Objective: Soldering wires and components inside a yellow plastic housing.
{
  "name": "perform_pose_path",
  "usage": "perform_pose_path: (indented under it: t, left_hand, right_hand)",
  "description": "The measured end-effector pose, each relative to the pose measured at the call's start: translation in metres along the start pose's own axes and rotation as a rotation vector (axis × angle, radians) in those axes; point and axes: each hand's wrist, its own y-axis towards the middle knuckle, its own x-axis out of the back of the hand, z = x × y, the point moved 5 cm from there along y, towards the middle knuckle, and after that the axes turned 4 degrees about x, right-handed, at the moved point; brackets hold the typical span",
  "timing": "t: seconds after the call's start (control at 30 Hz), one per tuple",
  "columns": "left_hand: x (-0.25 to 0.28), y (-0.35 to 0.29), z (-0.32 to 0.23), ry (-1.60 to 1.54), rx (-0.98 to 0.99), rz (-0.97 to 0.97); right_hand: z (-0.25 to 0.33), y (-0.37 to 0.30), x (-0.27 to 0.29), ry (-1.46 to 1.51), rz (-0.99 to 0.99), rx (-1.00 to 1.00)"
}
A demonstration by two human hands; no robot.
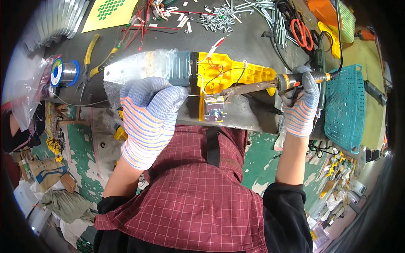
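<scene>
My gloved left hand [152, 101] pinches a thin solder wire [198, 95], which runs back to a spool [64, 73] at the left. In my gloved right hand [302, 101] is a soldering iron [291, 81], its long shaft pointing left. Solder end and iron tip come together at a small metal-cased part [215, 110] on the near side of an opened yellow tool housing [223, 71]. Wires lie inside that housing, and a red-and-white lead sticks up from it. Its dark green front end [180, 67] joins a part wrapped in clear plastic [135, 67].
Yellow-handled pliers [89, 63] lie beside the spool. Along the back are loose screws [219, 19], long bolts [270, 19], red wires [145, 27] and a yellow sheet [109, 14]. A teal basket [345, 107] stands at the right, near red-handled scissors [301, 34] and black cables.
</scene>
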Motion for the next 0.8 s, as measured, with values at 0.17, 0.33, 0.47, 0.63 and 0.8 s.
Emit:
perform_pose_path:
  t: [0.17,0.33,0.47,0.63,0.8]
  left_hand:
    - [0.001,0.003,-0.003,0.018,-0.054,-0.023]
    - [-0.001,0.005,-0.006,0.056,-0.09,0.01]
    - [0.0,0.006,-0.006,0.051,-0.109,0.016]
    - [-0.002,0.007,-0.008,0.051,-0.149,0.022]
    - [-0.004,0.007,-0.007,0.057,-0.163,0.02]
  right_hand:
    - [-0.001,0.0,0.0,0.002,-0.026,0.002]
    - [-0.001,0.0,-0.001,0.004,-0.019,0.015]
    - [-0.001,0.001,-0.002,-0.008,-0.001,0.055]
    - [0.002,-0.001,-0.004,0.004,0.025,0.041]
    - [0.007,-0.005,-0.011,-0.032,-0.024,0.053]
